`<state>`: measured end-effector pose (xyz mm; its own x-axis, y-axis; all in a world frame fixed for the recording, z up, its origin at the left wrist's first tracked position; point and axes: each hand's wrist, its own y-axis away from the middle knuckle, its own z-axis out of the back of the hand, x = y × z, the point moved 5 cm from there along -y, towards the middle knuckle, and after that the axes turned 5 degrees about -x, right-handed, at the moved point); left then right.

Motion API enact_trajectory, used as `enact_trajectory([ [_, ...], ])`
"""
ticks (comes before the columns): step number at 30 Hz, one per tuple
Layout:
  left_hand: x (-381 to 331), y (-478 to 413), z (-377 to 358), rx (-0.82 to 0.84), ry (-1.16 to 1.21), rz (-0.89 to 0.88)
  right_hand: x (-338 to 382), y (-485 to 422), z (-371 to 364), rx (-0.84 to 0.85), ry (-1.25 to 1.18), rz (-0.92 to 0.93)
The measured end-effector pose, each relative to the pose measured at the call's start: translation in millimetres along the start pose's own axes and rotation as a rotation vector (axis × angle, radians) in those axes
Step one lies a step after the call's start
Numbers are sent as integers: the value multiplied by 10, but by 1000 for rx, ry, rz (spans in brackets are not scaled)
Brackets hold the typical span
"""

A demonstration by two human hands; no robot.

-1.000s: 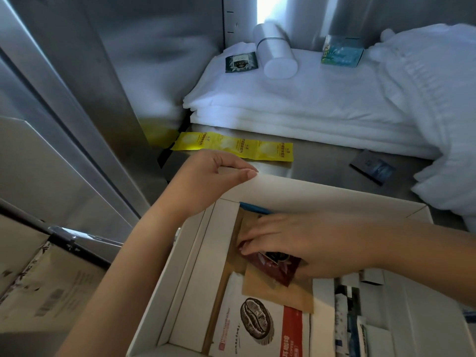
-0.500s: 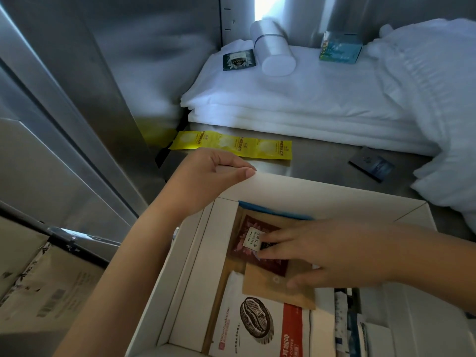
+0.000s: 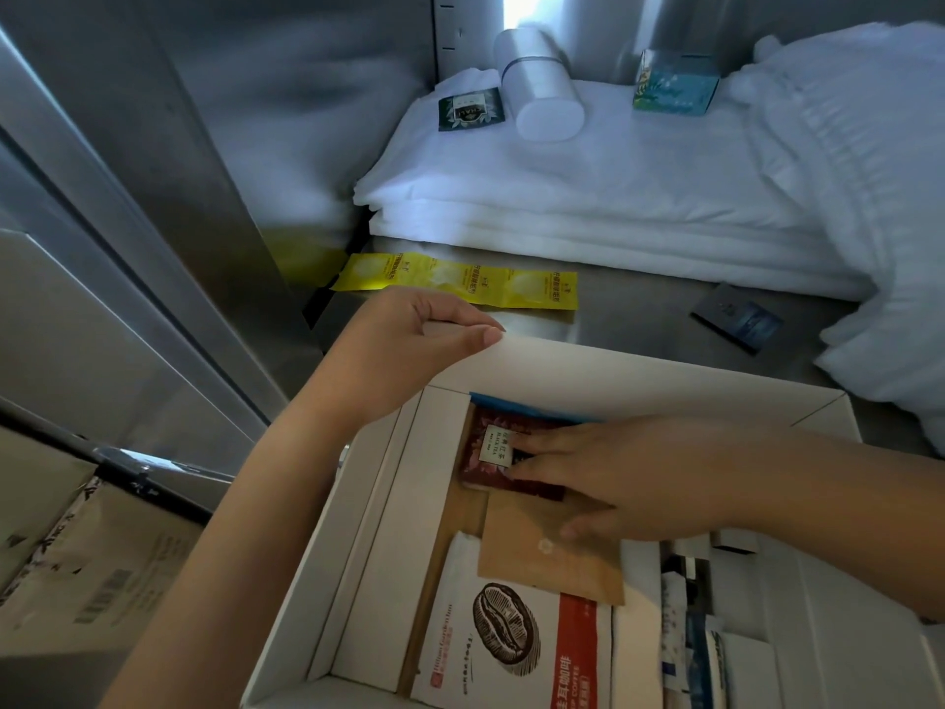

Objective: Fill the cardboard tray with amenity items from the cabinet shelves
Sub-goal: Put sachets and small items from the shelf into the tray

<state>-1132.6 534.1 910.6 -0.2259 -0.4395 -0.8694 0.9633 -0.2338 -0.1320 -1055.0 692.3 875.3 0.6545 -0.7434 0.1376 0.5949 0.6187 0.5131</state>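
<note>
Gripping far rim of cardboard tray (image 3: 639, 371) with left hand (image 3: 414, 340), fingers curled over edge. Pressing red tea sachet (image 3: 486, 442) flat at tray's far end with right hand (image 3: 629, 478), fingers straight. Slid there from mid-tray, label now showing. Placed; yellow strip (image 3: 460, 286) beyond tray untaken.

Hotel housekeeping supply cabinet, seen from above. Brushed steel shelf (image 3: 639, 324) carries folded white linen stack (image 3: 588, 197); steel side wall (image 3: 255, 120) left of stack. On top of stack: white roll (image 3: 542, 89), dark green tea sachet (image 3: 469, 110), teal box (image 3: 675, 89). Just in front of stack: yellow sachet strip (image 3: 460, 286), dark sachet (image 3: 736, 322). Right of stack: fluffy white bundle (image 3: 869, 197). Nearer than stack: cardboard tray (image 3: 639, 371) holding coffee packet (image 3: 511, 647) and black tea sachet (image 3: 486, 442).
</note>
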Motion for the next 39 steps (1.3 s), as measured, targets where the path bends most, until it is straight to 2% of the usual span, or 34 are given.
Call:
enact_trajectory([
  [1, 2, -1, 2, -1, -3, 0, 18, -22, 16, -20, -16, 42],
  [4, 0, -2, 0, -2, -11, -1, -27, -39, -90, 64, 7, 47],
  [10, -6, -1, 2, -2, -6, -3, -58, -97, -92, 9, 14, 74],
  [14, 4, -6, 5, -10, -9, 1, -5, 5, 64, -145, 11, 105],
  [18, 10, -4, 5, -5, -4, 0, 67, 276, 453, -405, -50, 168],
  [23, 34, -16, 2, -3, -15, 7, -321, 605, 759, -718, -241, -18],
  [27, 37, -12, 4, 8, -17, -4, -864, 806, 813, -984, -455, -244],
  [32, 34, -9, 1, 11, -27, -3, -1565, 791, 443, -959, -562, -621],
  [39, 29, -5, 8, 1, -27, 9, -2013, 604, 104, -850, -505, -728],
])
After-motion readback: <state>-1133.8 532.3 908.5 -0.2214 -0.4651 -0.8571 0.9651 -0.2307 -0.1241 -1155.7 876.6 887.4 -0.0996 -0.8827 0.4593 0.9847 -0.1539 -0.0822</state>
